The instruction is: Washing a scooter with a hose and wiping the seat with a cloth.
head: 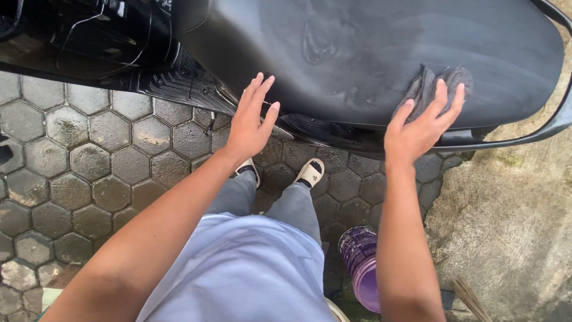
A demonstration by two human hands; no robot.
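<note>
- Cloth first: a dark grey rag (438, 83) lies bunched on the right part of the black scooter seat (369, 53), near the seat's lower edge, and it is pinned there by the person's right hand (420, 128).
- Right hand: the fingers are spread wide and laid flat over the rag, palm down, pressing rather than gripping; nothing is clenched, so the cloth is trapped between palm and seat, which is how a flat pad gets pushed across a broad curved surface.
- Seat surface: faint streaks and damp patches show across the vinyl, thicker towards the middle, so the rag sits at one edge of a wetted area.
- Left hand (250, 122): open, fingers straight and slightly fanned, holding nothing; it hovers beside the seat's front lower edge above the ribbed footboard (185, 86), and whether the fingertips touch the seat I cannot tell. The pose looks like a brace or a balance for the leaning body.
- Stance: the person stands close, both sandalled feet (310, 173) pointing at the scooter on wet hexagonal paving (71, 161), which puts both arms within easy reach of the seat.
- Purple bucket (362, 265): stands on the ground just beside the right forearm, near enough to reach without stepping away.
</note>
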